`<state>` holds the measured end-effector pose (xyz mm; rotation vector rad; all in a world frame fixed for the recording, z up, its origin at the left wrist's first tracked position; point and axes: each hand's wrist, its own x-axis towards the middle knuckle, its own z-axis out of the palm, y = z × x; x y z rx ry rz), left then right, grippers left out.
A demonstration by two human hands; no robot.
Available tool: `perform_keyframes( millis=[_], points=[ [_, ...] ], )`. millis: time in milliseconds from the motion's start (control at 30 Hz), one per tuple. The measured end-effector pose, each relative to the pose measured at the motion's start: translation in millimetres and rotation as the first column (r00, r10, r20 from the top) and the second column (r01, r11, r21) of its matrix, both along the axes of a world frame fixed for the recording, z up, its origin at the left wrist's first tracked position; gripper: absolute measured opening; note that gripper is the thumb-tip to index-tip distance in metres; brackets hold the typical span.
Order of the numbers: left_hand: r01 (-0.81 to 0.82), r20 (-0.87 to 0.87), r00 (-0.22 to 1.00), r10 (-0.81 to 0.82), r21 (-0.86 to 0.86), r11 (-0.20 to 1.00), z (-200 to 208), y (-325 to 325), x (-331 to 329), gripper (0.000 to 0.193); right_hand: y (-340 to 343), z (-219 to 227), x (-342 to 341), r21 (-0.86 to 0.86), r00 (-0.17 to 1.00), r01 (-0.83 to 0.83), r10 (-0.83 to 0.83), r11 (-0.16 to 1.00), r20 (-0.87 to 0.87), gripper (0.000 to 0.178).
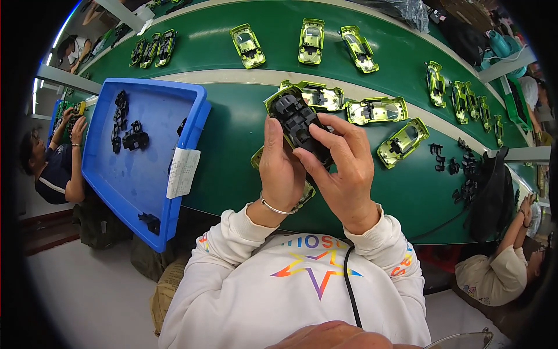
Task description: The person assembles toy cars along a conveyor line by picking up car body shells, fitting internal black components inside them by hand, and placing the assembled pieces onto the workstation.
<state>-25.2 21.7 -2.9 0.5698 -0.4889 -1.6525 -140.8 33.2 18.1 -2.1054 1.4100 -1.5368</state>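
Head view: both hands (pixel 317 166) grip a black-bottomed toy car (pixel 297 119); green shells (pixel 376 110) beyond, blue tray (pixel 145 174) leftward

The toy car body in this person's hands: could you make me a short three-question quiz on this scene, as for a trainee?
1. True or false: both hands hold the lime-green toy car shell with the black chassis facing up.
2. What lies in the blue tray?
A. Green shells
B. Small black parts
C. Screwdrivers
3. Fill in: the left hand wears a thin silver ____ at the wrist.

Key:
1. True. The left hand and the right hand both grip it, above the green table.
2. B. The small black parts lie there; the loose green shells sit on the table.
3. Bracelet.
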Motion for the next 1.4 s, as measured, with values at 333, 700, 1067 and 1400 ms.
perform_keyframes(
  millis=[333,700,1067,1400],
  points=[
    [0.007,0.03,1.0,-0.006,-0.04,0.999,1,-2,2,0.054,2,9,-1,0.047,0.981,0.01,-0.001,0.999,-0.194,0.04],
    [0.069,0.027,0.997,-0.068,-0.046,0.997,6,-5,4,0.044,4,19,-13,0.139,0.864,-0.057,0.118,0.989,-0.489,0.056],
    [0.112,0.062,0.992,-0.107,-0.083,0.99,4,-7,7,0.04,6,26,-15,0.188,0.833,-0.036,0.133,0.982,-0.537,0.071],
    [0.145,0.03,0.989,-0.144,-0.019,0.989,5,-5,2,0.036,5,33,-20,0.252,0.797,-0.12,0.245,0.96,-0.552,0.064]
  ],
)
